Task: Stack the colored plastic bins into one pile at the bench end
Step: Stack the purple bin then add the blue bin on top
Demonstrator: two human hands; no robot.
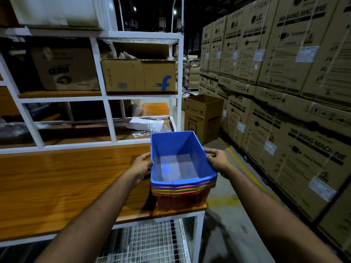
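Observation:
A blue plastic bin sits nested on top of a pile of bins at the right end of the wooden bench. Under its rim show a purple rim, a yellow rim and a red bin at the bottom. My left hand grips the blue bin's left rim. Its right rim is held by my right hand. The blue bin is empty inside.
A white metal shelf frame behind the bench holds cardboard boxes and plastic wrap. An open carton stands on the floor beyond the bench end. Stacked washing machine cartons wall the right side. A wire mesh shelf lies under the bench.

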